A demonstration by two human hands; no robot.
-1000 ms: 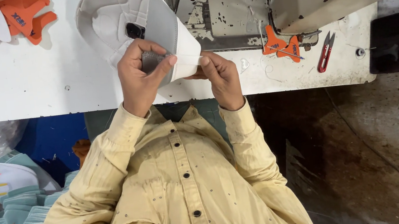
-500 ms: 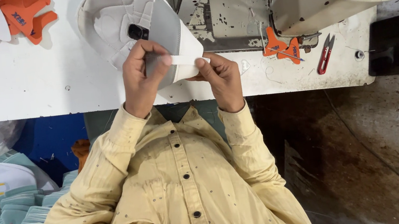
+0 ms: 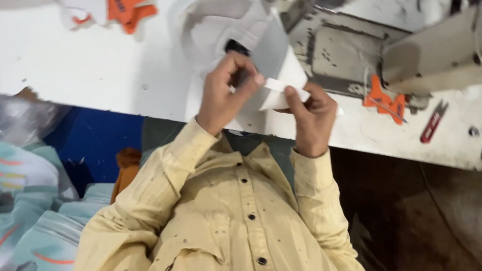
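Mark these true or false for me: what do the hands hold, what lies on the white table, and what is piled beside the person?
1. Both hands grip a white and grey flat shoe-upper piece. True: the left hand and right hand pinch its near edge.
2. A pair of red-handled thread snips lies on the white table. True.
3. The snips are in the right hand. False: they lie apart from it, further along the table.
4. The person wears a blue jacket. False: it is a pale yellow buttoned shirt.
5. Mint-green pieces with orange stripes are piled beside the person. True.
6. The orange and white pieces sit on the floor. False: they lie on the table's far edge.
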